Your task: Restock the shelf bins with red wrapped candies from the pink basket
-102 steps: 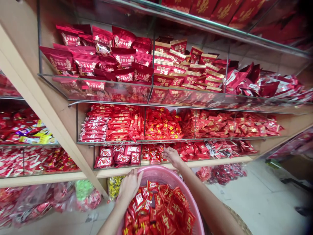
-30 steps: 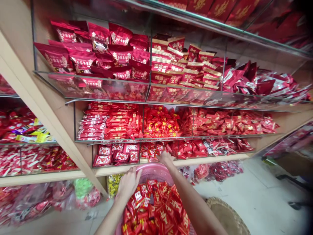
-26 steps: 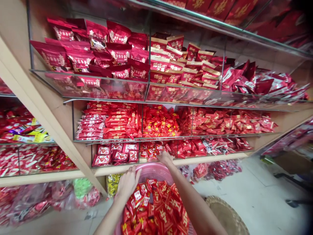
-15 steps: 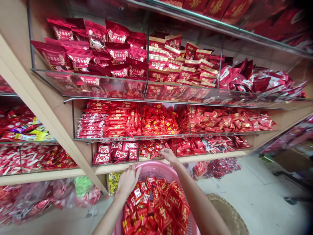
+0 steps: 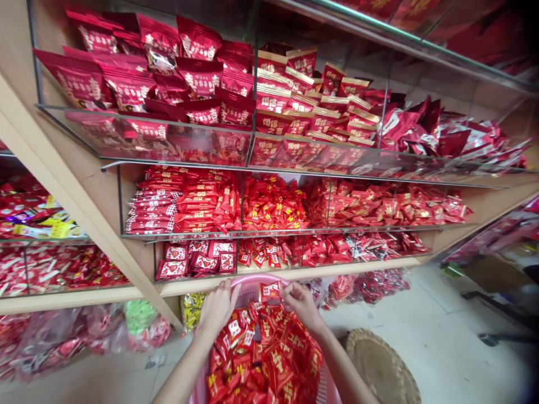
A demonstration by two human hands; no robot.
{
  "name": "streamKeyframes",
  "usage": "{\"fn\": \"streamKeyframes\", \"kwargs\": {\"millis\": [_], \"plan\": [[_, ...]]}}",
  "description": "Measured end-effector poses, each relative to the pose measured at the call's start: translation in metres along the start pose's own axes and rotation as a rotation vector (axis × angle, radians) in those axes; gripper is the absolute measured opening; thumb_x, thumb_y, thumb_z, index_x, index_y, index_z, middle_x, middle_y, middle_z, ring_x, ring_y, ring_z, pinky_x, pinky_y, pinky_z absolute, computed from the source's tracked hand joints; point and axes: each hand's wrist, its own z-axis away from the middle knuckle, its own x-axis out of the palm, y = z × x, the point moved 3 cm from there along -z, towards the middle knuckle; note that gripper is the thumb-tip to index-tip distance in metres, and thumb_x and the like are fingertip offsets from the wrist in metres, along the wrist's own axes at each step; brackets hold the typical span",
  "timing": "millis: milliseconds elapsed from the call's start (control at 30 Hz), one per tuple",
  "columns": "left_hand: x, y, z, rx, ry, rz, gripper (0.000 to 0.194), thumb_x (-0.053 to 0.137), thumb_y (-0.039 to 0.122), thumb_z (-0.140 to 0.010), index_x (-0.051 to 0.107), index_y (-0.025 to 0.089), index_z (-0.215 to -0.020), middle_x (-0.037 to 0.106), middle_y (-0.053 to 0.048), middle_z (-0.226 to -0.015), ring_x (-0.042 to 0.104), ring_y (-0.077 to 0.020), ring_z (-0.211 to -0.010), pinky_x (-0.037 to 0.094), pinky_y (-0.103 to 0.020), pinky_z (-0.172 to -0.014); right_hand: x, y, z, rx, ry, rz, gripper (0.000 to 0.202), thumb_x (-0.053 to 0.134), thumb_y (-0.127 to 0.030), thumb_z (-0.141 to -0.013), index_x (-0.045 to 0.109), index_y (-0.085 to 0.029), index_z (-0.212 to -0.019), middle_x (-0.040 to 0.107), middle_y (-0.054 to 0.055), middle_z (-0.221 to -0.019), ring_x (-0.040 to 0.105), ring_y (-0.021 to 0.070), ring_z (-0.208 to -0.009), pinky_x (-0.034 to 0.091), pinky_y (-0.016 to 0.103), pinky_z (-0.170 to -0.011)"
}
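A pink plastic basket (image 5: 247, 280) stands below me against the shelf front, holding many red wrapped candies (image 5: 275, 359) with gold or white print. My left hand (image 5: 219, 308) is closed on its far left rim, fingers over the edge. Between the fingertips of my right hand (image 5: 301, 303) is a small red and white candy packet (image 5: 269, 291), held just inside the far rim, above the other candies. Right behind the basket, the bottom shelf bin (image 5: 269, 269) contains similar small red packets.
Shelves with clear dividers (image 5: 248, 196) rise ahead, filled with red packets. A wooden post (image 5: 80, 193) slants at the left. Plastic bags of candies (image 5: 71, 336) lie beneath the lowest shelf. A round woven stool (image 5: 381, 367) stands on the tiled floor to the right.
My right hand has come back from the bottom bin to above the basket, now with a candy packet pinched in it. My left hand stays on the rim.
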Motion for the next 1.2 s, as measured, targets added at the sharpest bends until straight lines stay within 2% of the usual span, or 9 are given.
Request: {"fn": "streamKeyframes", "kwargs": {"millis": [133, 267, 433, 533, 700, 800, 900, 1067, 1200], "plan": [[-0.001, 0.0, 0.001, 0.015, 0.008, 0.006, 0.046, 0.019, 0.044, -0.095, 0.05, 0.016, -0.115, 0.066, -0.012, -0.103, 0.068, -0.0239, -0.083, 0.049, -0.032, -0.066, 0.009, 0.019, 0.0, -0.021, -0.005, 0.168, 0.027, 0.056, -0.039, -0.077, 0.043, -0.021, -0.063, 0.046, -0.004, -0.06, 0.041, 0.0118, -0.058, 0.034, 0.026, -0.058], [-0.002, 0.0, 0.002, 0.015, 0.015, 0.0, 0.046, 0.018, 0.044, -0.096, 0.05, 0.016, -0.114, 0.067, -0.011, -0.101, 0.068, -0.0238, -0.081, 0.049, -0.032, -0.065, 0.032, 0.026, 0.002, -0.019, -0.086, 0.333, 0.022, 0.052, -0.033, -0.079, 0.044, -0.021, -0.063, 0.045, -0.005, -0.057, 0.039, 0.0111, -0.054, 0.031, 0.025, -0.054], [-0.002, 0.0, 0.002, 0.018, 0.021, -0.002, 0.043, 0.02, 0.042, -0.096, 0.05, 0.017, -0.113, 0.066, -0.01, -0.101, 0.067, -0.0224, -0.083, 0.048, -0.03, -0.067, 0.058, 0.03, 0.008, -0.013, -0.215, 0.199, 0.023, 0.056, -0.035, -0.078, 0.047, -0.02, -0.063, 0.052, -0.004, -0.061, 0.048, 0.0116, -0.059, 0.037, 0.024, -0.059], [-0.003, 0.001, 0.003, 0.009, 0.011, 0.006, 0.042, 0.02, 0.042, -0.096, 0.05, 0.017, -0.113, 0.066, -0.01, -0.101, 0.067, -0.0218, -0.083, 0.048, -0.03, -0.068, 0.053, 0.029, 0.007, 0.018, -0.19, 0.128, 0.026, 0.058, -0.039, -0.077, 0.047, -0.021, -0.063, 0.055, -0.003, -0.059, 0.052, 0.0129, -0.06, 0.04, 0.026, -0.062], [-0.005, 0.001, 0.002, -0.003, -0.012, 0.013, 0.044, 0.021, 0.043, -0.096, 0.05, 0.017, -0.116, 0.066, -0.012, -0.104, 0.068, -0.0224, -0.083, 0.049, -0.031, -0.067, 0.028, 0.023, 0.005, 0.125, -0.117, 0.036, 0.027, 0.055, -0.046, -0.078, 0.045, -0.022, -0.069, 0.058, -0.001, -0.06, 0.058, 0.0168, -0.059, 0.043, 0.03, -0.061], [-0.005, 0.001, 0.002, 0.002, -0.007, 0.012, 0.044, 0.021, 0.042, -0.096, 0.05, 0.016, -0.117, 0.065, -0.012, -0.106, 0.068, -0.0233, -0.084, 0.049, -0.032, -0.067, 0.023, 0.019, 0.006, 0.001, -0.012, 0.248, 0.023, 0.051, -0.04, -0.081, 0.046, -0.022, -0.067, 0.057, 0.0, -0.066, 0.056, 0.0173, -0.064, 0.042, 0.03, -0.062], [-0.004, 0.001, 0.002, 0.021, 0.014, 0.008, 0.044, 0.02, 0.043, -0.096, 0.051, 0.017, -0.114, 0.066, -0.01, -0.103, 0.068, -0.0234, -0.081, 0.049, -0.031, -0.065, 0.032, 0.019, 0.01, -0.076, 0.069, 0.524, 0.018, 0.047, -0.031, -0.083, 0.046, -0.022, -0.067, 0.057, 0.001, -0.068, 0.055, 0.0182, -0.066, 0.04, 0.03, -0.063], [-0.002, 0.0, 0.002, 0.01, 0.024, 0.003, 0.043, 0.019, 0.042, -0.096, 0.051, 0.017, -0.112, 0.067, -0.01, -0.101, 0.068, -0.0223, -0.082, 0.049, -0.031, -0.067, 0.062, 0.029, 0.02, -0.078, -0.053, 0.835, 0.01, 0.045, -0.016, -0.081, 0.053, -0.021, -0.077, 0.062, 0.005, -0.088, 0.062, 0.0181, -0.074, 0.041, 0.028, -0.065], [-0.002, 0.0, 0.002, 0.013, 0.016, 0.009, 0.044, 0.02, 0.043, -0.096, 0.05, 0.017, -0.114, 0.067, -0.01, -0.102, 0.067, -0.0222, -0.082, 0.048, -0.031, -0.067, 0.069, 0.034, 0.026, -0.039, -0.122, 0.948, 0.015, 0.046, -0.012, -0.08, 0.057, -0.021, -0.087, 0.063, 0.006, -0.1, 0.065, 0.0189, -0.08, 0.045, 0.028, -0.066]]}}
